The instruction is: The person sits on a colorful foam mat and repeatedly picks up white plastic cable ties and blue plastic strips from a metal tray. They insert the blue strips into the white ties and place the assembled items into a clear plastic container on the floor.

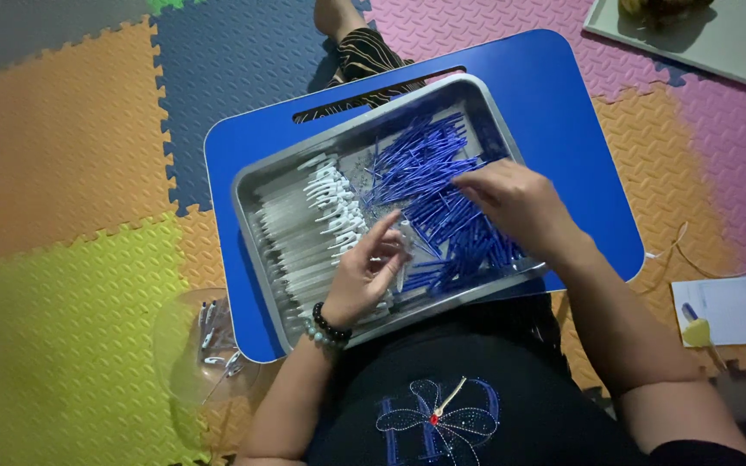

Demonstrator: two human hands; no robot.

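Our left hand (364, 272) pinches what looks like a white piece; right hand (511, 198) rests half-open on blue sticks (429, 164) in the tray (304, 168).

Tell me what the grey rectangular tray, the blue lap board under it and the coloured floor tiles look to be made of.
Grey rectangular tray: probably metal, a dull brushed grey with a rolled rim. Blue lap board: likely plastic or painted board, smooth and evenly glossy, with a cut handle slot. Coloured floor tiles: apparently soft foam, matte, with an embossed pattern and interlocking jigsaw edges.
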